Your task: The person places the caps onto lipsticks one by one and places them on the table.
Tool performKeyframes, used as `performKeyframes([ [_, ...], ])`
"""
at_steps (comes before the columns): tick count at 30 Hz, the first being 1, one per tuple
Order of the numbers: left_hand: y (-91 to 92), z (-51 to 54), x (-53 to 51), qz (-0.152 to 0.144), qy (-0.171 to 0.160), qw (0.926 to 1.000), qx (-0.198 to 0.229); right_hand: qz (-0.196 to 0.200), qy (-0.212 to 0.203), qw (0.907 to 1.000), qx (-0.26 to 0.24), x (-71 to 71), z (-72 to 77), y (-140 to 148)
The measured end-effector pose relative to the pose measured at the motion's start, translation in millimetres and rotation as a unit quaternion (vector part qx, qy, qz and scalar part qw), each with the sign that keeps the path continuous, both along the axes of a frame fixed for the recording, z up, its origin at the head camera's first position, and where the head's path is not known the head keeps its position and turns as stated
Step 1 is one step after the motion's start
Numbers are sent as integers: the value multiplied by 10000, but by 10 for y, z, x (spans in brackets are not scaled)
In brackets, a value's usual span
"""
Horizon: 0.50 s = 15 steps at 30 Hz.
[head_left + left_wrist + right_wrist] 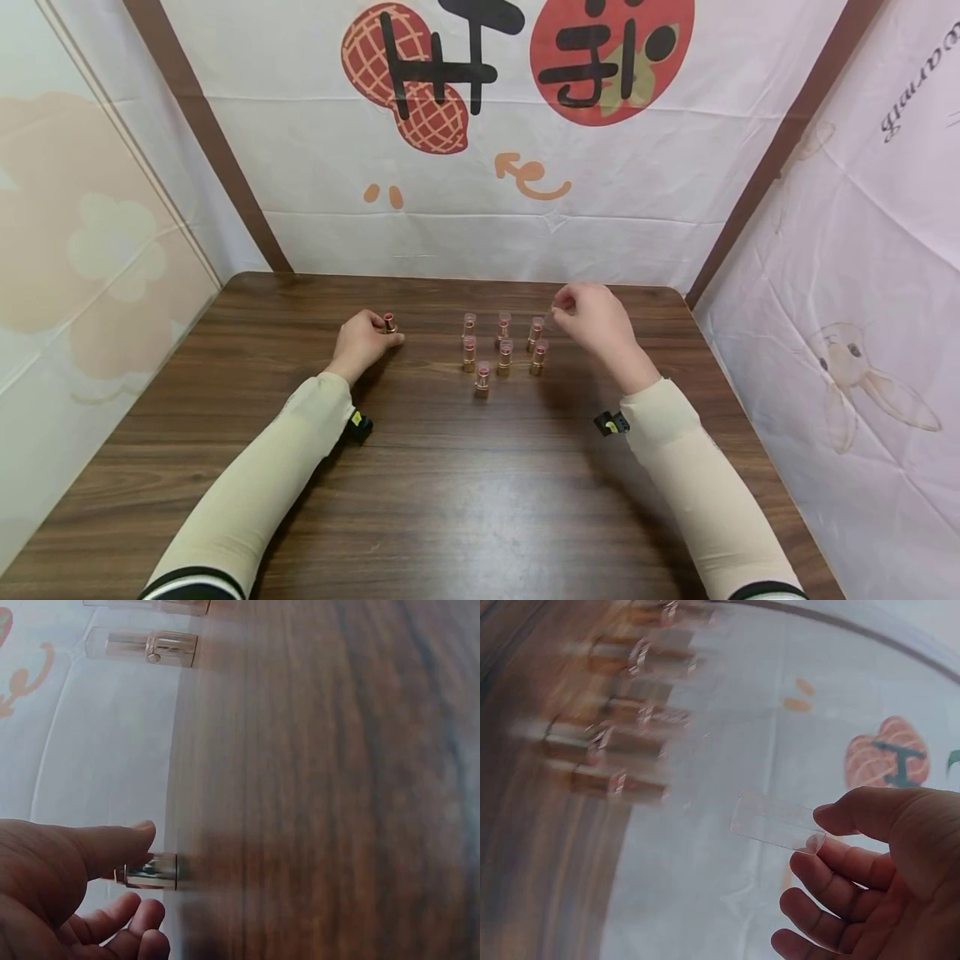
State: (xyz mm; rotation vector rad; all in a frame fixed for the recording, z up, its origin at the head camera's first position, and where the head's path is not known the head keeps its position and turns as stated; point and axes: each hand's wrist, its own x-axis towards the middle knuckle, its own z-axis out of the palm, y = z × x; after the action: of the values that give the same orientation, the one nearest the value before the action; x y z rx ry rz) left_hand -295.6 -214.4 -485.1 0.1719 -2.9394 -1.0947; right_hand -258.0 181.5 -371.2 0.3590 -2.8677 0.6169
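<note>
An uncapped lipstick (389, 323) stands upright on the table toward the left, its base dark and shiny in the left wrist view. My left hand (363, 342) is around it, the thumb on one side and loosely bent fingers on the other, with small gaps showing. My right hand (597, 325) is raised at the right, just beyond the lipstick group. Between thumb and index finger it pinches a clear lipstick cap (774, 820), tilted in the air. Several capped lipsticks (505, 357) stand upright between my hands; they are blurred in the right wrist view.
The brown wood-grain table (465, 500) reaches back to a printed white cloth (480, 242). Another printed cloth (847, 250) hangs along the right side. One capped lipstick (482, 379) stands nearer to me than the others.
</note>
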Motion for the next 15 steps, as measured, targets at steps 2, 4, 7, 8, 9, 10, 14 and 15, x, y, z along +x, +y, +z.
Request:
performKeyframes([
  [2, 6, -8, -17, -29, 5, 10000, -13, 71, 67, 10000, 5, 59, 56, -41],
  [4, 11, -13, -33, -44, -8, 10000, 10, 136, 138, 9998, -16, 108, 101, -79],
  [7, 12, -18, -46, -71, -39, 9999, 84, 277, 191, 9994, -23, 178, 153, -125],
  [8, 10, -20, -50, -94, -50, 9999, 98, 318, 195, 9993, -20, 202, 168, -140],
  [9, 8, -23, -54, -93, -52, 9999, 81, 381, 200, 9991, -23, 223, 184, -154],
  [10, 7, -26, -57, -99, -47, 9999, 72, 432, 202, 9989, -20, 245, 198, -168],
  [14, 13, -31, -47, -135, 33, 9999, 32, 619, 196, 9979, -62, 327, 252, -222],
  [15, 18, -28, -38, -137, 66, 9999, 42, 658, 200, 9976, -77, 345, 264, -234],
])
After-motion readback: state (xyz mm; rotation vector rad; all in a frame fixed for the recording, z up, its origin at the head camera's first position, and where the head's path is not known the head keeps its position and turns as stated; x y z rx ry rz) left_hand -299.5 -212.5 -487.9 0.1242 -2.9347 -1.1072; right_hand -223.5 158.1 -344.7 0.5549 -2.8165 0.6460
